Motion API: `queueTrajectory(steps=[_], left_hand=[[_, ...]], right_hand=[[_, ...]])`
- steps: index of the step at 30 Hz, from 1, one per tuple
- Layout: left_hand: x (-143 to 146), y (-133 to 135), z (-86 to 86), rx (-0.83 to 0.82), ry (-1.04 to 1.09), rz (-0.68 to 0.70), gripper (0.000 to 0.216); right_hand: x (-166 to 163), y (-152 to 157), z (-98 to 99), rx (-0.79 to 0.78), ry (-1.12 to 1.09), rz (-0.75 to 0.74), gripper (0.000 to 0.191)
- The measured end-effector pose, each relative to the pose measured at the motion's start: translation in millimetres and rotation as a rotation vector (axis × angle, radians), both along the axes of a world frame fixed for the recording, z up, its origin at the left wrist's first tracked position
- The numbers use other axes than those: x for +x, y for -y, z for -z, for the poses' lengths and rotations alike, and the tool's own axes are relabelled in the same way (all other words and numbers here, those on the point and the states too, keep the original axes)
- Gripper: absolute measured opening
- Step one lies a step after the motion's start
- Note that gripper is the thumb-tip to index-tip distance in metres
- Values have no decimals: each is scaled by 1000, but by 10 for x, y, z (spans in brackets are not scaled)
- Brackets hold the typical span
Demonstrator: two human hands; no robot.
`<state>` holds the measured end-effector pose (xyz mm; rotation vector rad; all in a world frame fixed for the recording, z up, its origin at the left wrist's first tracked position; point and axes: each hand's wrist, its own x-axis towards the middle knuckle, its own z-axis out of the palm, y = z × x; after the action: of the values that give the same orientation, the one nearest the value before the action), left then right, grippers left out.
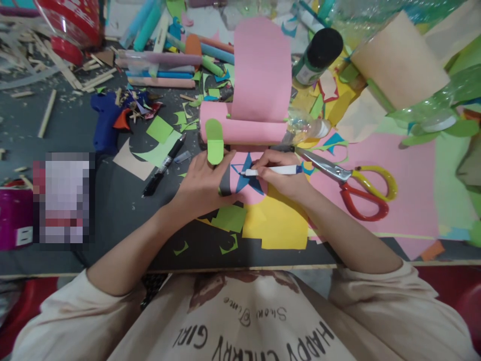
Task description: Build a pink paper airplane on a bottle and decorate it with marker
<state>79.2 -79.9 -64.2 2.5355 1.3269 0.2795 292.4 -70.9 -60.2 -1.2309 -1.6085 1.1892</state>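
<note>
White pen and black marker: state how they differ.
The white pen is gripped in the right hand, tip on the blue star; the black marker lies loose on the table, untouched. The white pen has a pale barrel with a blue end; the black marker is mostly black. Both are slim writing tools.

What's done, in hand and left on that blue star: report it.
Done: the blue star lies cut out on pink paper; scissors lie beside. In hand: the left hand presses the paper, the right hand holds a white pen, tip at the star's left point. Left: how much outline is traced cannot be told.
</note>
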Motion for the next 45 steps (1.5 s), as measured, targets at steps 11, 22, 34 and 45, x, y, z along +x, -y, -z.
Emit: queueTrajectory(steps=[11, 22, 34, 45], left_hand=[[-1, 13, -4, 14, -12, -11, 79], [-3, 13, -5, 26, -13, -5, 78], [-8, 11, 9, 27, -1, 0, 77], [3, 7, -24, -21, 13, -12, 80]], right_hand=[[35, -2, 39, 28, -63, 11, 11], [25, 10, 31, 19, -12, -20, 12], [28, -25, -15, -31, 0, 13, 11], [22, -14, 27, 17, -60, 7, 11]])
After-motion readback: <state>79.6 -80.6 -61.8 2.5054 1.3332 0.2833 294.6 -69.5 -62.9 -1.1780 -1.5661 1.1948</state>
